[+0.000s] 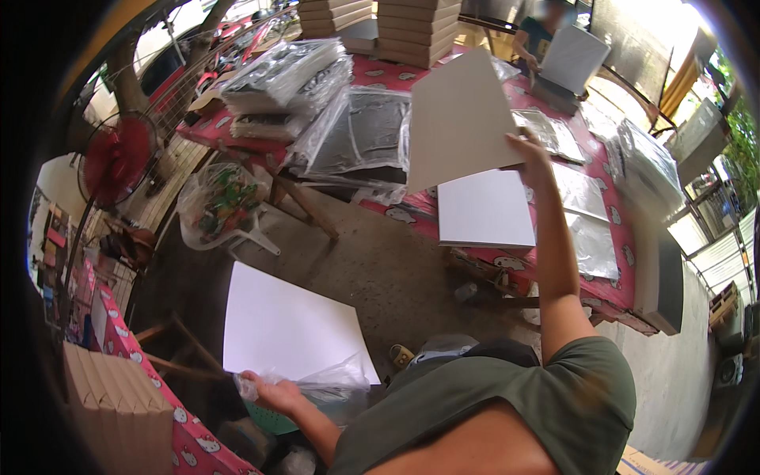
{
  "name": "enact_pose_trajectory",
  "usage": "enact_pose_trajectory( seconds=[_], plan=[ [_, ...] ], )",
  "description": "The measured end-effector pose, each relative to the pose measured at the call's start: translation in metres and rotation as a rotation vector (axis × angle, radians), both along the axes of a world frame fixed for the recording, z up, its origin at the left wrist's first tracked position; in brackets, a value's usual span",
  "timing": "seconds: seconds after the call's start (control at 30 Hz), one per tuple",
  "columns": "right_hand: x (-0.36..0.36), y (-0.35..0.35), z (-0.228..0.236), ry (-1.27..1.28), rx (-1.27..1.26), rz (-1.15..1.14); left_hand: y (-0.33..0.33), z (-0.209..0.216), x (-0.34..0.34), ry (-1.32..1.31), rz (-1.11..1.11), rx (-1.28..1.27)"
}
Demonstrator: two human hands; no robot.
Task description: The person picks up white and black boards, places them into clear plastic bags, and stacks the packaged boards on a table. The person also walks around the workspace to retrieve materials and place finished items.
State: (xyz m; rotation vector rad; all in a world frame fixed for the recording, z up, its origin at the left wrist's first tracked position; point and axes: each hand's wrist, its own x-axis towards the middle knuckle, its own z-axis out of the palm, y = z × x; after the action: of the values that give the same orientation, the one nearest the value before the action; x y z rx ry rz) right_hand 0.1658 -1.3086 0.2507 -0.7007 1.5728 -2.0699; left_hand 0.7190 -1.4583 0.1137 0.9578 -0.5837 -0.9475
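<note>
My right hand [526, 150] is raised over the table, its fingers closed on the edge of a large greyish-beige board [459, 119], which stands tilted. Below it, a stack of white sheets [485, 207] lies at the table's near edge. Low on the left, my left hand [271, 393] grips the lower corner of a big white sheet [293, 321]. Clear plastic film [336, 374] bunches at these fingers and along the sheet's lower edge; whether it wraps the sheet I cannot tell. A green basket [271, 418] shows beneath that hand.
Plastic-wrapped packs [289, 79] pile up on the pink patterned table [388, 73], with brown boxes [416, 32] behind. Across it, another person [546, 36] handles a grey board [574, 59]. A red fan [119, 158] and a bag-covered stool [222, 206] stand left; more brown boxes [119, 404] sit lower left.
</note>
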Motion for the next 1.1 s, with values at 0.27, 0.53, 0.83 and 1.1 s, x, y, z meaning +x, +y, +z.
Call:
enact_pose_trajectory(
  seconds=[0.27,0.53,0.83,1.1],
  plan=[
    [0.033,0.085,0.098,1.117,0.793,-0.697,0.007,0.012,-0.018,-0.020,0.038,0.024],
    [0.075,-0.034,-0.011,1.184,1.566,0.039,0.049,0.041,-0.054,-0.047,0.108,0.014],
    [0.109,-0.096,-0.117,1.418,1.617,0.383,0.122,0.041,-0.062,-0.065,0.243,0.001],
    [0.101,-0.086,-0.125,1.453,1.476,0.530,0.199,0.051,-0.096,-0.036,0.361,0.013]
  ],
)
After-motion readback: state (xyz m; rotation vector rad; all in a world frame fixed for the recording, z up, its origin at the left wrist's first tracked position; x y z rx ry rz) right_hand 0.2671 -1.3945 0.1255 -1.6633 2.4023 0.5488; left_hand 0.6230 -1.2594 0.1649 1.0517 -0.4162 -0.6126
